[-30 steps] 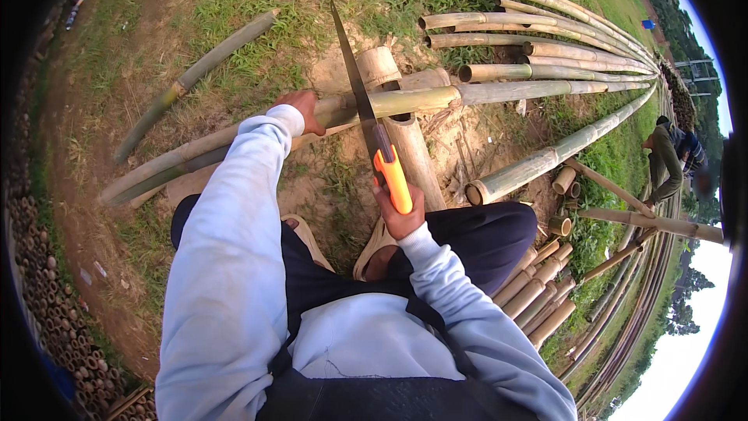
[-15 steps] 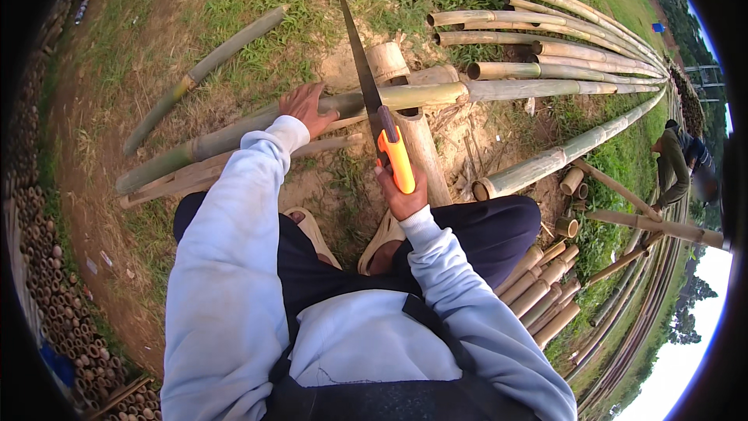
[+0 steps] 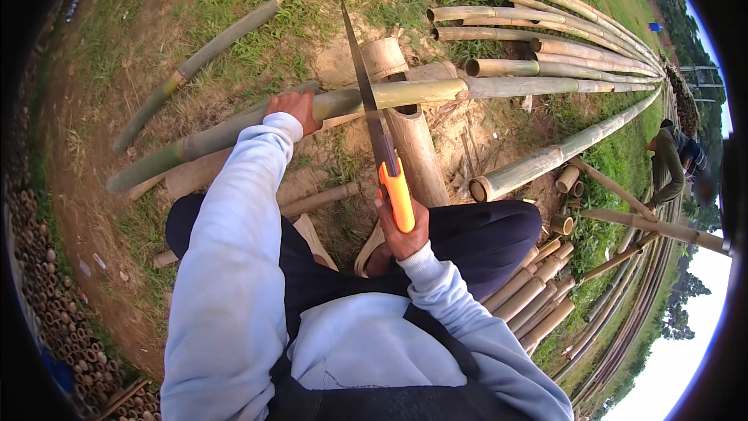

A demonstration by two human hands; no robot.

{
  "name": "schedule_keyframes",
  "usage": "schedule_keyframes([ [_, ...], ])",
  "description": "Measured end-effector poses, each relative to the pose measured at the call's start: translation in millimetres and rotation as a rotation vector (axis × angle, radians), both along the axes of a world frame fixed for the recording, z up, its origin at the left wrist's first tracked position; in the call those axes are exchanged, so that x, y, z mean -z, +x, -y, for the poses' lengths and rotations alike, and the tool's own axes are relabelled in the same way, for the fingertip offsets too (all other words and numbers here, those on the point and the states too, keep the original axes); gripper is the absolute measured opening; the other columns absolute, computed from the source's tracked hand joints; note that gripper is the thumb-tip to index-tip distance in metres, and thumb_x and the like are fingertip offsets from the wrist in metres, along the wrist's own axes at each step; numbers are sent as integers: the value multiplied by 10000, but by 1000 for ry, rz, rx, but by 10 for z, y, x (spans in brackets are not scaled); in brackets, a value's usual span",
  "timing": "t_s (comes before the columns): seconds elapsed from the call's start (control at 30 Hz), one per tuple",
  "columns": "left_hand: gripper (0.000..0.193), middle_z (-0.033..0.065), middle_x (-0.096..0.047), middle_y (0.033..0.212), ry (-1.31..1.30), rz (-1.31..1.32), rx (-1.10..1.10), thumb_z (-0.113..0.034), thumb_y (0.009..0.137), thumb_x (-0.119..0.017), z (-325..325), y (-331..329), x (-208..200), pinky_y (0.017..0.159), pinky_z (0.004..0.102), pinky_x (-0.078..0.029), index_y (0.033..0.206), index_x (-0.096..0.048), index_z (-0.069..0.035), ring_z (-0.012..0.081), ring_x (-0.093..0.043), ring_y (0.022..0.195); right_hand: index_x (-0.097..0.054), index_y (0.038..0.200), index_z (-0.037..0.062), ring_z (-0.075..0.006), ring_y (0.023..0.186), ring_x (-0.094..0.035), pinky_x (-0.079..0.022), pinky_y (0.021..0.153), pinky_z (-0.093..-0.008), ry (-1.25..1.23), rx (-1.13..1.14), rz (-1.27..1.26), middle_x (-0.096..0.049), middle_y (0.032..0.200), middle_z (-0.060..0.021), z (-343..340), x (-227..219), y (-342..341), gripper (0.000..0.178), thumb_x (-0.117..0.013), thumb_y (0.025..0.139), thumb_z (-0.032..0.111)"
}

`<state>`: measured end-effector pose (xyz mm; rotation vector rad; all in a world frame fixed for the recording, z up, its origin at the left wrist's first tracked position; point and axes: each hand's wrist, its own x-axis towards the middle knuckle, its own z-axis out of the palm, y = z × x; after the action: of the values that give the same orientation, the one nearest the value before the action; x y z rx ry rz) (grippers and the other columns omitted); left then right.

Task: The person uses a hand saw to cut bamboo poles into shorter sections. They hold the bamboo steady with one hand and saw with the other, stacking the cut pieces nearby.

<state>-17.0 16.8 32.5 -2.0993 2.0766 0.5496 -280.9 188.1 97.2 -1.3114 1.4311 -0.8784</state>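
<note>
My right hand [image 3: 408, 232] is closed round the orange handle of a handsaw [image 3: 364, 78]. The saw's long dark blade points away from me and lies across a green bamboo pole [image 3: 234, 129], at a spot right of my left hand. Fingers wrapped over the same pole, my left hand [image 3: 295, 110] grips it. Just right of the blade, the pole passes over an upright-looking notched bamboo support [image 3: 414, 152] made of thick pieces. How deep the blade sits in the pole cannot be made out.
Several long bamboo poles [image 3: 545, 19] fan out at the far right, and a single pole [image 3: 569, 153] lies nearer. Short cut pieces [image 3: 530, 296] are stacked beside my right knee. A curved length [image 3: 199, 62] rests on the grass at left. Another person [image 3: 672, 160] bends over at right.
The saw and my right hand have come back toward me. My left hand has gone from spread fingers on the pole to a closed grip, slightly farther left.
</note>
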Motion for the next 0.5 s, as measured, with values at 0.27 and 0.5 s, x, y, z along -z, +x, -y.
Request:
schedule_keyframes([
  [0.27, 581, 169, -726, 1139, 80, 8, -49, -453, 776, -770, 64, -32, -94, 1015, 451, -484, 1202, -677, -69, 341, -677, 1109, -679, 989, -34, -160, 609, -605, -501, 616, -312, -49, -15, 20, -636, 688, -101, -146, 44, -126, 141, -708, 911, 79],
  [0.5, 594, 199, -721, 1138, 92, -10, -4, -454, 769, -755, 180, 60, -45, 988, 472, -507, 1204, -681, -56, 351, -688, 1087, -675, 971, -33, -152, 647, -600, -495, 622, -339, 25, 6, 11, -656, 722, -93, 142, 88, 41, 147, -716, 917, 98],
])
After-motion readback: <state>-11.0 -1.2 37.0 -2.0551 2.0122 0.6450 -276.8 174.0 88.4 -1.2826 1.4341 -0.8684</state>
